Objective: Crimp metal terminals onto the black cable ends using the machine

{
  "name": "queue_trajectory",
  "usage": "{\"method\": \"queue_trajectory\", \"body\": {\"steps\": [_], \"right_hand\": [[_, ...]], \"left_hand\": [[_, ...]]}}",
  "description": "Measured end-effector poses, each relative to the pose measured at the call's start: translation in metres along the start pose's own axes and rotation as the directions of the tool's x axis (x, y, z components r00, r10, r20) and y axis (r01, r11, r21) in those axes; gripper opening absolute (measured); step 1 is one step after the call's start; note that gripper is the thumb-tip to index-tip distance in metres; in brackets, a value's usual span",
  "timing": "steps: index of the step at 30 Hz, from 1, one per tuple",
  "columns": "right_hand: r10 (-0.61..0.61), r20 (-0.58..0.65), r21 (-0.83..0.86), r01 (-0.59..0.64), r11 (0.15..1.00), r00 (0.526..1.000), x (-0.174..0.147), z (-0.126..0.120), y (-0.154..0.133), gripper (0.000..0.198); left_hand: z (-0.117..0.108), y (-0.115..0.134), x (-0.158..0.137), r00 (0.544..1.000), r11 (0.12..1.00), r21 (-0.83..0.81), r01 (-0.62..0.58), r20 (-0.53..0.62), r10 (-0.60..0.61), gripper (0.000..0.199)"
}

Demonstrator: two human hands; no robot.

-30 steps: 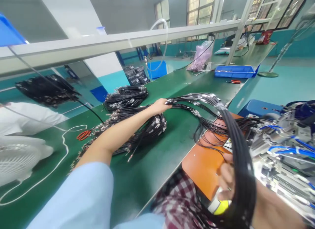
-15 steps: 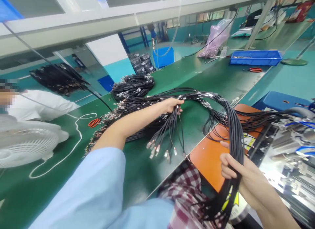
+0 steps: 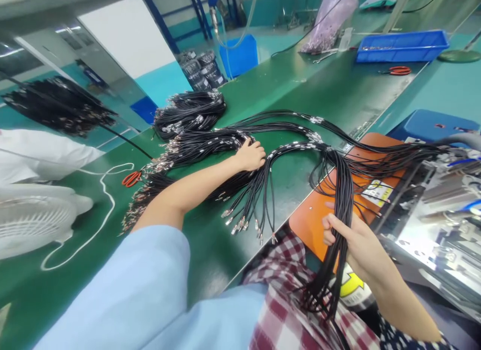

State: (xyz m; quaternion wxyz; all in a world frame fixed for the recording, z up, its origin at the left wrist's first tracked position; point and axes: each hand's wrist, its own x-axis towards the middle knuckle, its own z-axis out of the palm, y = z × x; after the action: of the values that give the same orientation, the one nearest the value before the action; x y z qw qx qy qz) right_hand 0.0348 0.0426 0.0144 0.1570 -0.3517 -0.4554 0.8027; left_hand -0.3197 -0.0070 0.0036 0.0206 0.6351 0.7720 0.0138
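My right hand [image 3: 347,234] is wrapped round a thick bundle of thin black cables [image 3: 342,187]. The bundle arches over from the table and hangs down past my hand, its loose lower ends above my checked lap. My left hand [image 3: 251,155] lies over black cables in the middle of the table, fingers curled down on them; the fingertips are partly hidden. Just right of it, the far end of the arched bundle fans out into loose metal-tipped ends [image 3: 244,222]. Behind and left of that hand lies a heap of cables [image 3: 203,144] with copper-coloured tips.
A coiled cable bundle [image 3: 191,112] lies farther back on the green table [image 3: 210,249]. Red-handled scissors [image 3: 131,178] and a white fan [image 3: 37,214] are at left, near a person's white sleeve [image 3: 45,152]. An orange board [image 3: 310,222] and metal machine [image 3: 447,214] are at right.
My left hand has moved left and slightly down from the bundle's spread end onto the cables beside it. That end now rests on the table. My right hand still grips the bundle. The view has tilted down.
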Motion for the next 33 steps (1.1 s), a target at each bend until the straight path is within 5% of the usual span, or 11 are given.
{"method": "queue_trajectory", "body": {"steps": [4,8,16,22,28,33], "right_hand": [[-0.008,-0.003,-0.018,0.008,1.0,1.0,-0.001,0.005,-0.002,0.048],[0.031,-0.02,-0.003,-0.031,1.0,0.999,-0.006,0.004,-0.007,0.053],[0.057,0.022,0.064,-0.058,0.996,0.998,-0.012,-0.003,-0.011,0.052],[0.018,0.031,0.072,-0.021,0.997,0.999,-0.014,0.001,-0.007,0.048],[-0.001,-0.034,-0.045,0.0,0.999,0.999,-0.026,0.016,0.011,0.058],[-0.047,-0.069,-0.137,0.037,0.99,0.996,-0.041,0.02,0.018,0.058]], "left_hand": [[0.006,-0.003,-0.001,0.997,0.994,0.1,-0.05,-0.048,0.054,0.046],[0.0,-0.012,-0.015,0.989,0.983,0.161,-0.086,-0.105,0.104,0.044],[-0.024,-0.032,-0.056,0.995,0.991,0.101,0.089,-0.063,-0.083,0.035],[-0.012,0.001,-0.025,0.977,0.977,0.039,0.211,-0.013,-0.211,0.039],[0.018,0.047,0.01,0.947,0.931,-0.174,0.32,0.036,-0.319,0.069],[0.028,0.046,0.017,0.89,0.806,-0.389,0.446,0.099,-0.444,0.03]]}}
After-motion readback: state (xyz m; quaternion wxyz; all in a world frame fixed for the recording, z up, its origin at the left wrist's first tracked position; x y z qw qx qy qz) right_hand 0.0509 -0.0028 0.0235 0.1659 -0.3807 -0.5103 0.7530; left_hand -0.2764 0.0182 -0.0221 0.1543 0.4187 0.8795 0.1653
